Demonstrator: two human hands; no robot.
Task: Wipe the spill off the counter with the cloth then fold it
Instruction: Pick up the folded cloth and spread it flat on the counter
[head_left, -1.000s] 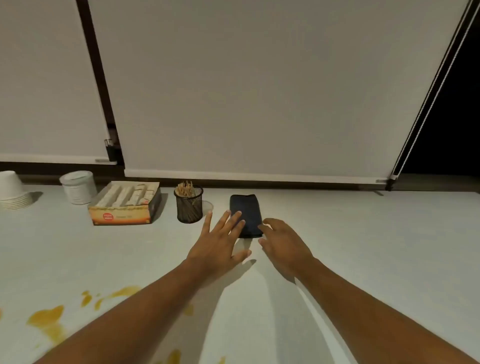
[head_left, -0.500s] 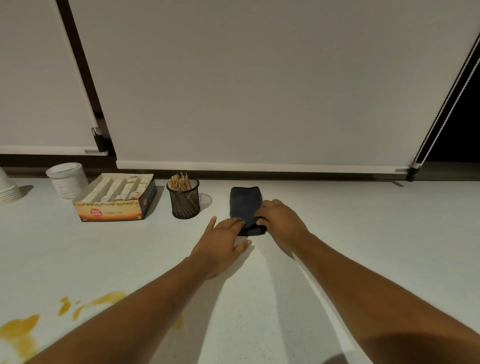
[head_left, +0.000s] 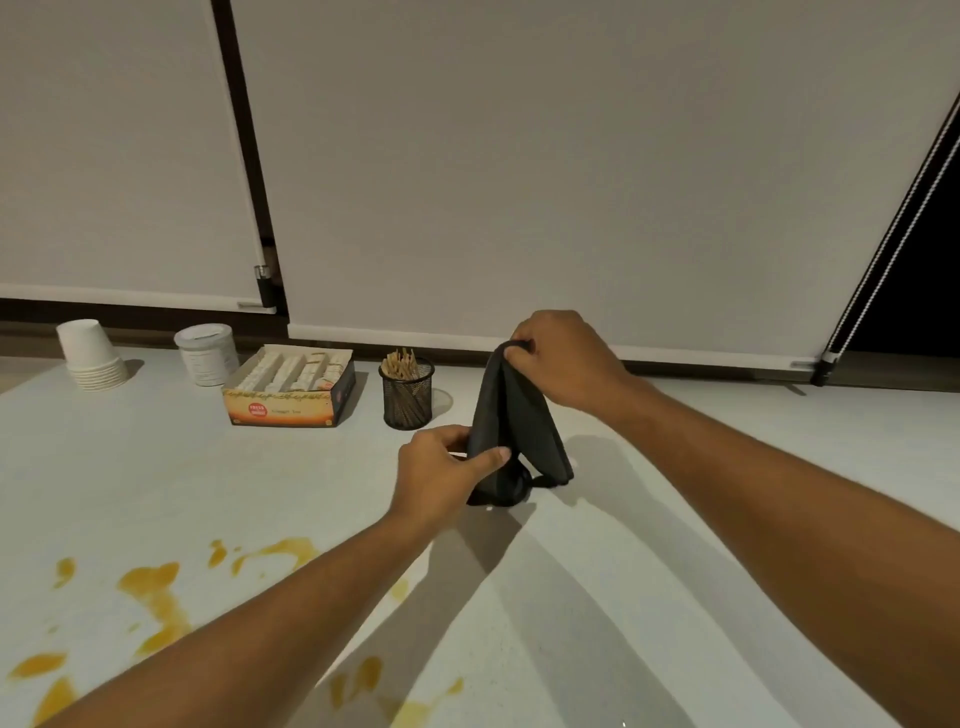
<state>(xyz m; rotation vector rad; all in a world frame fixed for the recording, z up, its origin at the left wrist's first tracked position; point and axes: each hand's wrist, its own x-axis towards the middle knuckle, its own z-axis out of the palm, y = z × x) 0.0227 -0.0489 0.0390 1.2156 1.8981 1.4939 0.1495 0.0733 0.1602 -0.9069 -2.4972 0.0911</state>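
Holding the dark cloth (head_left: 511, 431) between them, both hands are only at the pick-up stage of the job. The right hand (head_left: 566, 358) has its grip pinched closed on the cloth's top edge and lifts it above the worktop (head_left: 675, 519), so the fabric hangs in a loose tent; the left hand (head_left: 441, 475) has thumb and fingers closed on the cloth's lower left side, just beside where its bottom end bunches against the worktop. Judging from how things lie, no wiping has been done: the orange spill (head_left: 156, 597) sits untouched in blotches at the near left, well apart from the cloth, with more drops along the bottom edge of the view (partly hidden under the left forearm). What is left is nearly everything: carrying the cloth over to the spill, wiping all the patches, then folding it. The mesh cup of sticks (head_left: 408, 395) and the printed box (head_left: 291, 387) stand behind, clear of the spill.
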